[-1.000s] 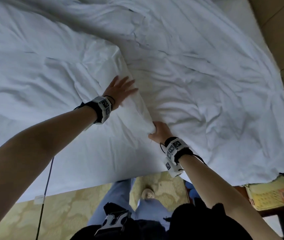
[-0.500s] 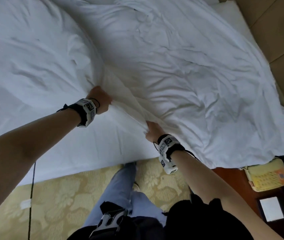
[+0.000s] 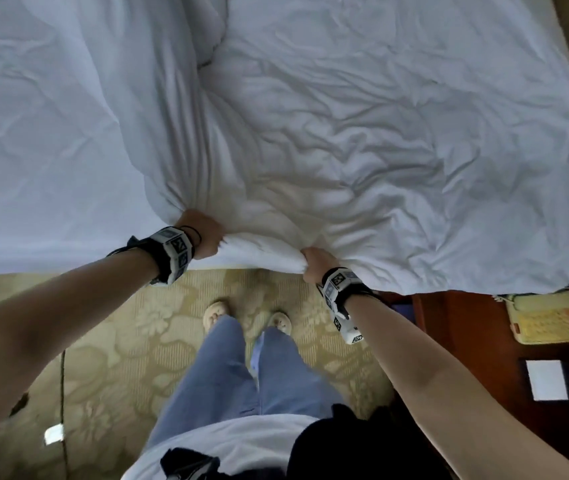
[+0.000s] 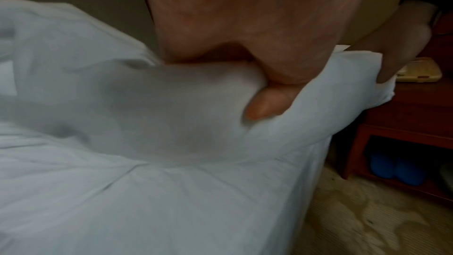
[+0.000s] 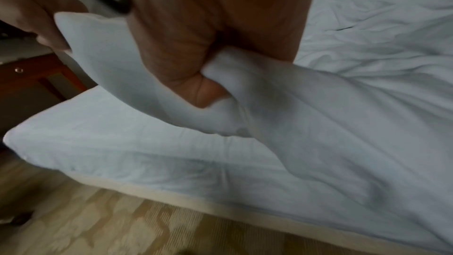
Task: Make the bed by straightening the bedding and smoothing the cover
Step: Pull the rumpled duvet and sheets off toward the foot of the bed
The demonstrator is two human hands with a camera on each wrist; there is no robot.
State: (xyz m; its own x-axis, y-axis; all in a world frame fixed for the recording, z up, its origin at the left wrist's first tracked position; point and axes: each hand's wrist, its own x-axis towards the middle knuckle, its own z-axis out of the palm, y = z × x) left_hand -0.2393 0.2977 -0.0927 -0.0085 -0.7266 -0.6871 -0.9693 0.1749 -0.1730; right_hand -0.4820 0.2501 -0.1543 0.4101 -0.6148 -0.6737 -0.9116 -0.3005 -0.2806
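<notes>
A rumpled white duvet [image 3: 362, 140] covers the right part of the bed; the flatter white sheet [image 3: 40, 140] shows on the left. My left hand [image 3: 203, 233] grips a bunched fold of the duvet's near edge at the bed's side. My right hand [image 3: 314, 261] grips the same edge a little to the right, over the floor. In the left wrist view my left hand [image 4: 267, 92] has its thumb curled into the duvet [image 4: 171, 108]. My right hand [image 5: 196, 77] clenches the duvet [image 5: 294, 123] in the right wrist view, with the sheet [image 5: 137, 154] below.
A red-brown nightstand [image 3: 466, 334] stands at the right with a yellow telephone [image 3: 549, 320] and a white card [image 3: 546, 379]. Blue slippers [image 4: 394, 168] sit on its lower shelf. Patterned beige carpet [image 3: 120, 341] lies under my feet, and a black cable [image 3: 63, 393] hangs at the left.
My left hand went from lying flat on the bedding to gripping the duvet edge. Both hands have pulled that edge toward me, to the bed's side. I have stepped back.
</notes>
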